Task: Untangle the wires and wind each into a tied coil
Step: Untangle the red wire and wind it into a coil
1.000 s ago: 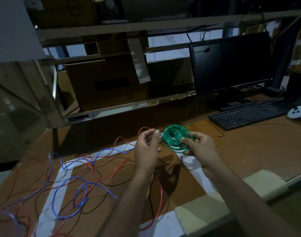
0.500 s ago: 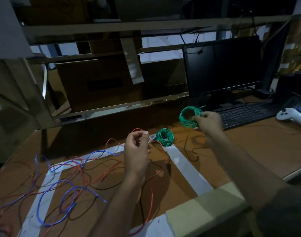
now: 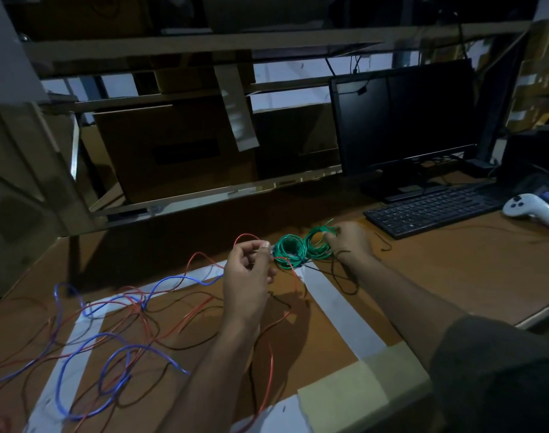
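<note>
Head view: I see two green coils side by side on the brown desk, just beyond the far corner of the white tape outline. The left coil (image 3: 289, 252) lies flat, a tight darker-green ring of many turns with a red wire crossing its near edge. The right coil (image 3: 317, 245) is a brighter green, tilted up a little, with short loose ends sticking out at its top. My right hand (image 3: 349, 241) is at that coil's right rim, fingers curled onto the strands and pinching them. My left hand (image 3: 247, 278) is raised over the desk, thumb and forefinger pressed together; a red wire (image 3: 247, 236) arches up right at the fingertips, but I cannot tell for sure that it is what they pinch. The rest of the wires lie loose and tangled to the left: blue wire (image 3: 117, 354) in wide loops, red and thin black wire (image 3: 185, 346) crossing over one another and over the tape (image 3: 335, 304). Further right on the desk sit a dark monitor (image 3: 404, 120), a black keyboard (image 3: 432, 209) and a white controller (image 3: 529, 209), well apart from the coils.
</note>
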A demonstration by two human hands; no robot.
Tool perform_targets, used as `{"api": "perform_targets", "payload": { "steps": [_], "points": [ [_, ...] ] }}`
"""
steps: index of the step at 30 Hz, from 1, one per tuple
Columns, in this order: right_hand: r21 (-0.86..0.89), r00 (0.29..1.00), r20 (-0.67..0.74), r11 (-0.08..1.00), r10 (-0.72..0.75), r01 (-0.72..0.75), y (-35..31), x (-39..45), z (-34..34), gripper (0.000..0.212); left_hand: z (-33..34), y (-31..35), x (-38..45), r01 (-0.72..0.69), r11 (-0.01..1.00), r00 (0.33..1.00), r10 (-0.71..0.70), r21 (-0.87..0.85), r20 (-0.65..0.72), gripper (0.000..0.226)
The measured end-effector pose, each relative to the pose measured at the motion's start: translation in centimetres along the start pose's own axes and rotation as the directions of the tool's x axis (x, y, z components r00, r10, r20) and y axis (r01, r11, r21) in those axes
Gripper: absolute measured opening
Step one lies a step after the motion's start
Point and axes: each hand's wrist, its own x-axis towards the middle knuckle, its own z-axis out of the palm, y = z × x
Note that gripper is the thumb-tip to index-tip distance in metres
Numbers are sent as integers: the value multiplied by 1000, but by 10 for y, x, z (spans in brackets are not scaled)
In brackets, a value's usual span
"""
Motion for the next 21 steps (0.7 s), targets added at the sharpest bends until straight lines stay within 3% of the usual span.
{"api": "perform_targets", "payload": {
  "steps": [3,7,13,17,21],
  "points": [
    [-39,993,82,996,-79,83,-3,-1,1,36,0,-1,0,1,1000,1000,-1,6,-4,12],
    [-192,984,172,978,-48,81,-3,-6,5,39,0,-3,2,9,1000,1000,-9,-8,-1,13],
    [-176,984,142,976,-107,131,0,-18,-4,41,-1,1,4,-12,999,1000,11,-36,-14,10],
    [51,991,30,990,-132,130,-6,-39,-23,32,1,3,6,-39,999,999,38,-29,-37,13],
    [376,995,-16,921,-102,101,-14,-70,-47,23,0,10,0,-52,998,999,52,17,3,14]
  ]
}}
